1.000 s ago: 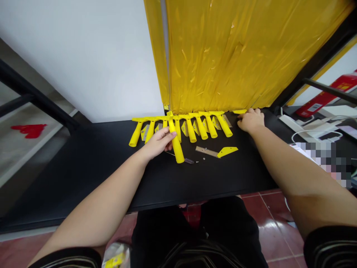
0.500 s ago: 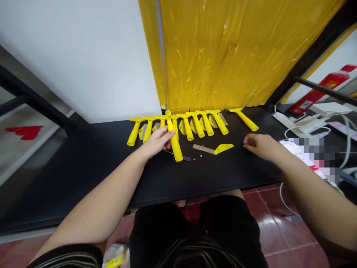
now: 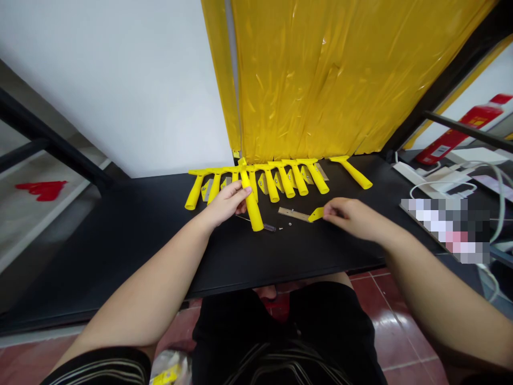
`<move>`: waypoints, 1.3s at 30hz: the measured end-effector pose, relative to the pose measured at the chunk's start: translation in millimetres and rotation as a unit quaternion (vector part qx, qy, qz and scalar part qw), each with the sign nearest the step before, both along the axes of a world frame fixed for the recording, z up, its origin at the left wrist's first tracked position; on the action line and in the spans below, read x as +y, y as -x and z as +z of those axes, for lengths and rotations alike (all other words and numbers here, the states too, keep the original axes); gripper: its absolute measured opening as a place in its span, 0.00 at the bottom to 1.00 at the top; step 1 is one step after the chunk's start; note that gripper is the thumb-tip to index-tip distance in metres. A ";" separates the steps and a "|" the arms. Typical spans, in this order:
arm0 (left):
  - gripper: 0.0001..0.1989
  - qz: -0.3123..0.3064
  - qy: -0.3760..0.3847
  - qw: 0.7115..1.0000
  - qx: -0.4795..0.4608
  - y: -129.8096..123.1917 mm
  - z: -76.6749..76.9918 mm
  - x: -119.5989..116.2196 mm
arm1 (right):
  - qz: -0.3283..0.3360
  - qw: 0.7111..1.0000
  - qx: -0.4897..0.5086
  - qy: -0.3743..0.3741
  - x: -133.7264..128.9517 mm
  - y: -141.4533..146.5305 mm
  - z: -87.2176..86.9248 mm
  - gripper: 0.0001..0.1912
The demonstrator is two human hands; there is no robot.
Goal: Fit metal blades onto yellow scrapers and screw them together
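Our left hand [image 3: 226,204] curls around a yellow scraper handle [image 3: 252,208], which lies angled across the black tabletop [image 3: 304,251]. Our half-open right hand [image 3: 352,218] brings its fingertips [image 3: 325,212] to a yellow wedge-shaped piece [image 3: 316,215] at the end of a flat tan strip [image 3: 293,214]; we cannot tell whether they grip it. A small screwdriver [image 3: 269,228] lies between the hands, below a row of yellow scrapers [image 3: 260,182]. We can read no brand or writing on the yellow parts, nor on the red box [image 3: 457,131].
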State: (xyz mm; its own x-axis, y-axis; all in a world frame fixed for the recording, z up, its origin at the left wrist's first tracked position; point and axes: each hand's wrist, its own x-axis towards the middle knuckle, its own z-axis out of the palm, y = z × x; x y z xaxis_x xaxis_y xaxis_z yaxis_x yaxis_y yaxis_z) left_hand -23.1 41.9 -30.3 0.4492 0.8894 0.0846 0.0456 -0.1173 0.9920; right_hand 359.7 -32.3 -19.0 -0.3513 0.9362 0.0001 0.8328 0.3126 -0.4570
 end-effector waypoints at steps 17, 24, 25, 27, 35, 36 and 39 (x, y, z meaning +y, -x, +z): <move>0.18 0.001 0.006 1.000 0.021 2.7 1.8 -0.7 | -0.376 0.918 -0.048 -0.115 123.8 -109.3 -28.6 0.23; 0.20 0.008 0.004 1.000 0.029 5.0 1.0 1.6 | -0.371 0.921 -0.066 -0.094 134.5 -109.4 -61.0 0.28; 0.20 0.010 0.006 0.999 0.030 4.9 1.0 1.7 | -0.368 0.922 -0.067 -0.098 136.3 -107.8 -62.0 0.29; 0.20 0.012 0.010 1.000 0.027 4.6 1.3 1.8 | -0.364 0.923 -0.068 -0.106 139.6 -105.0 -63.7 0.31; 0.21 0.007 0.004 0.999 0.031 2.0 5.0 0.4 | -0.363 0.921 -0.060 -0.130 144.5 -98.6 -70.7 0.28; 0.21 0.006 0.001 0.999 0.035 1.8 5.0 0.2 | -0.361 0.921 -0.055 -0.134 144.9 -97.7 -71.7 0.28; 0.20 0.004 -0.003 0.999 0.035 1.1 4.9 -0.2 | -0.356 0.923 -0.038 -0.141 145.8 -93.8 -74.3 0.26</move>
State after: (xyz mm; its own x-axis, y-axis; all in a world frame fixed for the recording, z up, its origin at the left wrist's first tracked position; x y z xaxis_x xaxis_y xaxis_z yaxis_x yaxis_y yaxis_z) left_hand -24.2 41.8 -25.4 0.4464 0.8930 0.0581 0.1152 -0.1217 0.9859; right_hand 453.6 113.5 -93.3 0.3435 0.8963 0.2806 0.8997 -0.2284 -0.3719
